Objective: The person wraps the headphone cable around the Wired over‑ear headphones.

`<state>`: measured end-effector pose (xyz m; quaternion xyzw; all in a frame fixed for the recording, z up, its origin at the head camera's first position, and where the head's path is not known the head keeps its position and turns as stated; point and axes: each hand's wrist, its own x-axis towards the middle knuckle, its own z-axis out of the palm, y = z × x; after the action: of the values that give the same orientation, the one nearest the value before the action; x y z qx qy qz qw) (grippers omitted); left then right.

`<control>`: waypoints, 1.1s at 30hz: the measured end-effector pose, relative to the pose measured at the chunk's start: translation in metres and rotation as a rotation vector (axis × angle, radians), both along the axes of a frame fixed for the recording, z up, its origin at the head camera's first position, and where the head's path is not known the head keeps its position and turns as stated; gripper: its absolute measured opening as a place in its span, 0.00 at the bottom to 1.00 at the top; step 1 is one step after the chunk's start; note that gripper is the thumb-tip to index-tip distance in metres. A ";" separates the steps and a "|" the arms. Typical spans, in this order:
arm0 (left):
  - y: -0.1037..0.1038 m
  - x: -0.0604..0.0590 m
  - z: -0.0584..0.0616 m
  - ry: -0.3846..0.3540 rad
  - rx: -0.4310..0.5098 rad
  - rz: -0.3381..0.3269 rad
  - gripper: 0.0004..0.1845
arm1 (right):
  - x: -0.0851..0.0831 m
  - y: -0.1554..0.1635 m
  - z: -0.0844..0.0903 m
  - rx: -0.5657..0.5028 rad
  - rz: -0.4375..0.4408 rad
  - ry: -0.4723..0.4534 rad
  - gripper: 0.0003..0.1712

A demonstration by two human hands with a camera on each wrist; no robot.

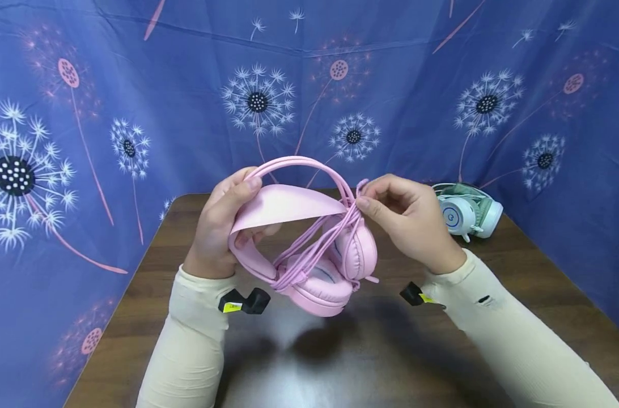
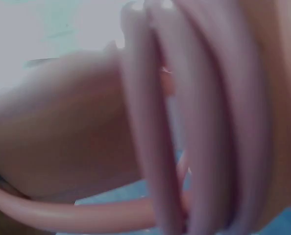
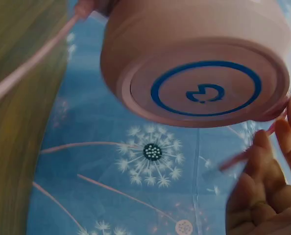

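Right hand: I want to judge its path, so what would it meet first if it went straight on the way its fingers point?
The right hand points leftward and already pinches the pink cord at the pink headphones; going on, it would likely meet their headband first, though depth is unclear.

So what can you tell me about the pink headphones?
The pink headphones are held up above the brown table. They have a thin double arch on top, a wide soft band under it, and two padded ear cups. The cup's outer side shows a blue ring with a small logo. A pink cord is wound across them. The left hand grips the band side; the right hand pinches the cord.
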<state>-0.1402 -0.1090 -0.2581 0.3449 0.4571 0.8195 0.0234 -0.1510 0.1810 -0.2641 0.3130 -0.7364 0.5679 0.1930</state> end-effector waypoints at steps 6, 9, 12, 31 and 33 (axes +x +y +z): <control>0.004 -0.006 -0.005 -0.059 -0.058 -0.002 0.15 | 0.005 -0.002 -0.016 0.188 0.060 0.067 0.05; 0.007 -0.007 -0.008 -0.068 -0.100 0.006 0.16 | 0.006 0.002 -0.027 0.171 0.208 -0.001 0.05; 0.014 -0.010 -0.012 -0.079 -0.103 -0.019 0.17 | 0.006 0.007 -0.037 0.144 0.313 -0.095 0.19; 0.020 -0.072 -0.129 -0.508 -0.656 0.281 0.15 | -0.117 0.124 -0.105 -0.306 0.022 -0.878 0.07; 0.010 -0.069 -0.143 -0.526 -0.724 0.218 0.14 | -0.136 0.150 -0.109 -0.317 0.005 -0.949 0.07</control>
<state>-0.2091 -0.0993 -0.4012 0.0447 0.7260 0.6644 0.1714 -0.2874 0.3306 -0.3734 -0.0112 -0.6470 0.7530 -0.1196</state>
